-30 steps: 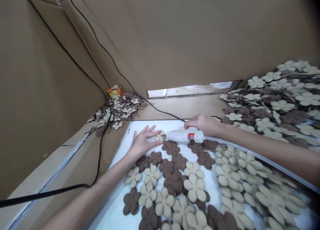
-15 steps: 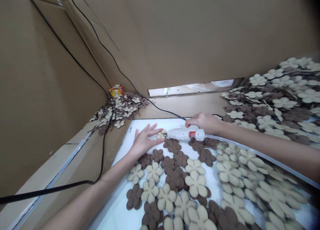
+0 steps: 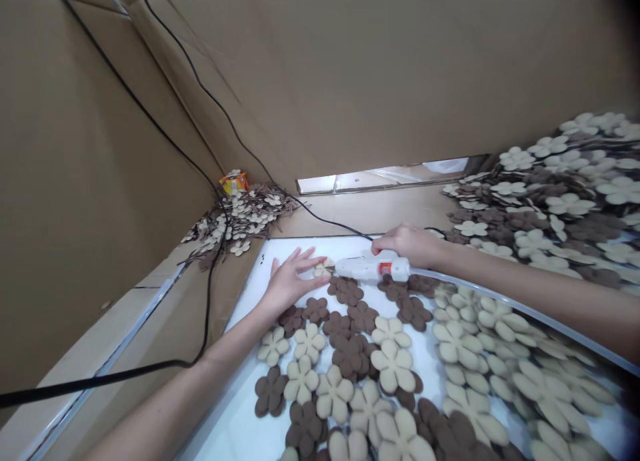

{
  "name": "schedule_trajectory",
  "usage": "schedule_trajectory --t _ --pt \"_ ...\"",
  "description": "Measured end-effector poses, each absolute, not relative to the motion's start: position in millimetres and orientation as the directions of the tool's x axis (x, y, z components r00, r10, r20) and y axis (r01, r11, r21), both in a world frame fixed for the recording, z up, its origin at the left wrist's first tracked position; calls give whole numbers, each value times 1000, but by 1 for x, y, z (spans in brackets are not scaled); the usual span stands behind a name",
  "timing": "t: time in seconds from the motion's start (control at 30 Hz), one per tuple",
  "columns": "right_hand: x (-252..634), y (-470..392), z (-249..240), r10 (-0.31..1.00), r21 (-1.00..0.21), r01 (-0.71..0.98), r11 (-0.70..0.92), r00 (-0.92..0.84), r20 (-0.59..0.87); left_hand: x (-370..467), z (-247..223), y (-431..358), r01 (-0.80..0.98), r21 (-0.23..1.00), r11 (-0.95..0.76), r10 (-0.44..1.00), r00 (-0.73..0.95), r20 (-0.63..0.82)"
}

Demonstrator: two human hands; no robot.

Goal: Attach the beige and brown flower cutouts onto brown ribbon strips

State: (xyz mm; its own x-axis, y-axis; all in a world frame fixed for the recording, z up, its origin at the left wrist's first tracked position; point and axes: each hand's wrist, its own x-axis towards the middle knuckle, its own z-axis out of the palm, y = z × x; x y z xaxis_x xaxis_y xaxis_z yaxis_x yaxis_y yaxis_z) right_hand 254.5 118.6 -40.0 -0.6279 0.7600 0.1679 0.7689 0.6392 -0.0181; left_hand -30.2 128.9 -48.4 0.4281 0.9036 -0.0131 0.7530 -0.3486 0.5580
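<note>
Glue gun [image 3: 369,269] fills right hand [image 3: 406,245], left hand [image 3: 289,281] pinches cream flower [image 3: 324,268] — lettering on orange packet [image 3: 234,183] illegible.

From here the glue gun [image 3: 367,269] is white with a patch of red on its body, and the long glue stick [image 3: 520,305] behind it is a cloudy, see-through white. The board [image 3: 287,249] is white too, with tiny black marks near one corner. On it the flower shapes come in two plain colours, dark chocolate brown [image 3: 351,355] and pale cream [image 3: 393,366]. The far heaps mix that same brown and cream. The cardboard walls [image 3: 375,81] are a flat tan, the cords [image 3: 207,301] black, and the small packet [image 3: 234,181] orange and yellow.
</note>
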Motion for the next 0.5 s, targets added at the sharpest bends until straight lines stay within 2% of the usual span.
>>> schedule_trajectory --t 0.5 --pt "253 117 -38 764 17 775 632 -627 153 -30 -46 128 760 542 -360 898 439 -20"
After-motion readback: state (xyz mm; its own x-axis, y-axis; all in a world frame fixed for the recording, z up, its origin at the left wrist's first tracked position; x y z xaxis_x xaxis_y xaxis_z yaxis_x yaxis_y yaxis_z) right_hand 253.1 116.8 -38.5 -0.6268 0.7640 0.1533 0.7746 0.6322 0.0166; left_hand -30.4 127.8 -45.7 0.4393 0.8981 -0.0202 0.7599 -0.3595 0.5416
